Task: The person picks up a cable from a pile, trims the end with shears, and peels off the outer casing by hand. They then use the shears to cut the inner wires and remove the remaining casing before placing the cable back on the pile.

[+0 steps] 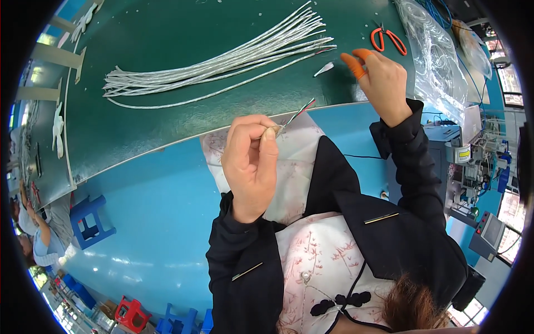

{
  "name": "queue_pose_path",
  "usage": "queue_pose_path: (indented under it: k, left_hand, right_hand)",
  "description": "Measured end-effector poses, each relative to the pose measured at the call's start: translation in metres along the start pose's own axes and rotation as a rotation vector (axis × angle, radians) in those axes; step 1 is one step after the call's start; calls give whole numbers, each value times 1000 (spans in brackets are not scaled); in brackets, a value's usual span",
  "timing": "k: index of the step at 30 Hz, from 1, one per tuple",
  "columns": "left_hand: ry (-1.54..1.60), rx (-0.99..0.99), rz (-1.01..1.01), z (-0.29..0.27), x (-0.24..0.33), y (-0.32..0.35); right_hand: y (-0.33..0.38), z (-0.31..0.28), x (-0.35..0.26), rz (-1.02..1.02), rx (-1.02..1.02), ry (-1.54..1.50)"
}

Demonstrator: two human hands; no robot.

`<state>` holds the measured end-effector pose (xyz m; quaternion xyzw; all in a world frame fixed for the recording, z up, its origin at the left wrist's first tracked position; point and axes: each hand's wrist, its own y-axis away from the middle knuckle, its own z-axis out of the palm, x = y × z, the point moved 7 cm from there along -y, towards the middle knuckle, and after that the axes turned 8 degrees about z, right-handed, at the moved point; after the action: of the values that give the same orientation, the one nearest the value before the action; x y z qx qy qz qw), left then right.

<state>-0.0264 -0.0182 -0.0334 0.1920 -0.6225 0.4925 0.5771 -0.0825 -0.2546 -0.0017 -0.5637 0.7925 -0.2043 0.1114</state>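
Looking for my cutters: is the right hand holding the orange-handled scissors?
No, the orange-handled scissors lie on the green table beyond the right hand, untouched.

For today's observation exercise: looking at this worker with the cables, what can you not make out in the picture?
Head view only:
- Left hand: its fingers hide the cable end it pinches.
- Right hand: seen from the back, so its palm is hidden; it holds nothing that shows.
- Small white scrap on the table: too small to identify.
- Plastic bag: contents blurred by glare.
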Motion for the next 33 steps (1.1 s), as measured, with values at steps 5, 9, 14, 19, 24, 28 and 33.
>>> queue_pose_path:
  k: [5,9,14,19,24,28,33]
  left_hand:
    - [-61,-3,63,2,-5,3]
    - [-71,21,34,15,-6,0]
    - [-149,48,109,15,-5,-1]
    - [-331,46,147,-3,-3,-2]
    - [-166,16,4,-7,-16,1]
    - [-101,-43,-91,-4,-22,5]
    - [211,-24,-283,-6,-41,15]
  right_hand:
    - [28,1,-32,428,-420,-1054]
    - [54,13,-90,596,-653,-1670]
    - [61,32,-111,577,-591,-1820]
    - [54,20,-108,670,-585,-1949]
    - [58,30,-116,833,-759,-2042]
    - [55,30,-120,676,-803,-2235]
    - [58,25,-125,655,-968,-2207]
